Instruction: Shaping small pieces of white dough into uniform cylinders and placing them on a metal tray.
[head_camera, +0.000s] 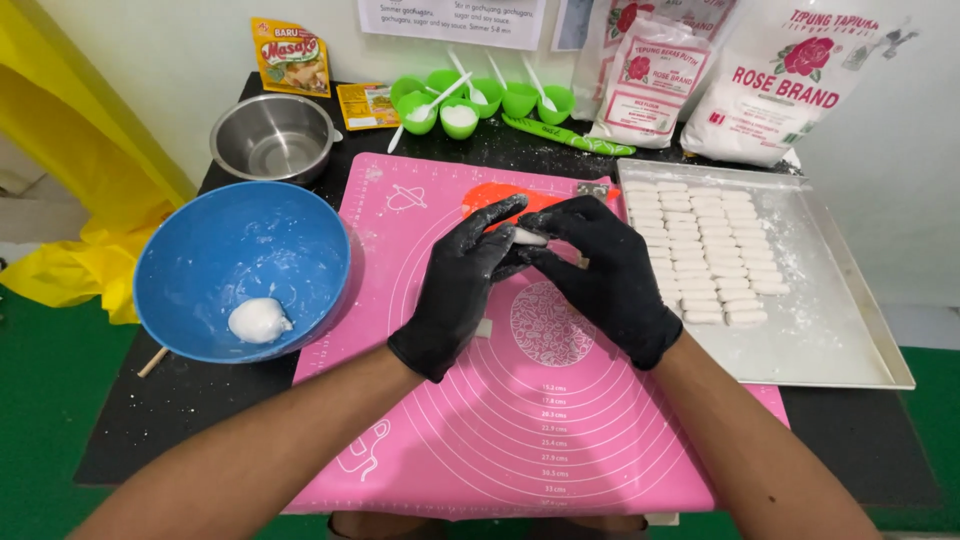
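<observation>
Bare forearms come up from six o'clock over the pink silicone mat, meeting at the centre of the view. Both hands wear black gloves. Left hand and right hand curl toward each other, fingertips pinched closed on a small white dough piece held between them just above the mat. Behind the hands, at twelve o'clock, an orange scraper lies on the mat. At three o'clock sits a metal tray with rows of white dough sticks. At nine o'clock a blue bowl holds a lump of white dough. At eleven o'clock stands a steel pot, with green cups and flour bags along the wall
</observation>
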